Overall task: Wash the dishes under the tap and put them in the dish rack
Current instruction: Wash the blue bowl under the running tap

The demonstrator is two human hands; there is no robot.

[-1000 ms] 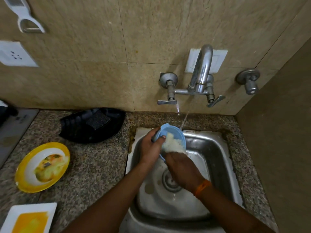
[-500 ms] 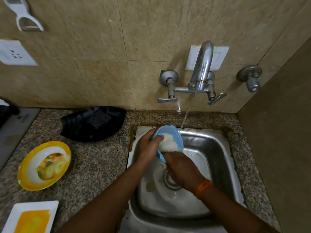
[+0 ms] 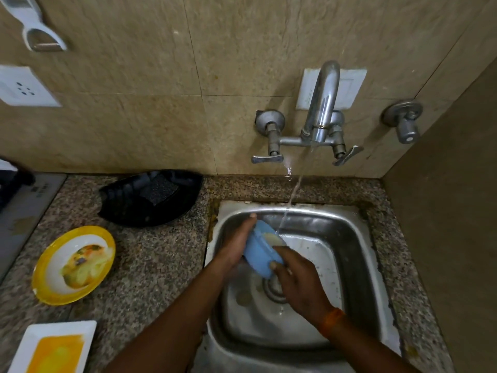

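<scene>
A small light-blue bowl (image 3: 260, 249) is held over the steel sink (image 3: 347, 238), tilted on its side with its opening turned to the right. My left hand (image 3: 236, 242) grips its outer wall from the left. My right hand (image 3: 297, 281) holds its lower rim, thumb on the outside and fingers reaching inside. A thin stream of water (image 3: 291, 195) falls from the wall tap (image 3: 321, 109) onto the bowl's upper edge. Pale foam shows inside the bowl.
On the granite counter to the left lie a yellow-rimmed plate (image 3: 74, 263) with food remains, a white square plate (image 3: 53, 348) with orange sauce, and a black tray (image 3: 150, 197) holding a scrub pad. A second valve (image 3: 403, 122) sticks out of the wall at right.
The bowl has dropped lower into the sink and tilted onto its side, so its outer wall now faces me. My right hand has shifted from inside the bowl to its lower rim.
</scene>
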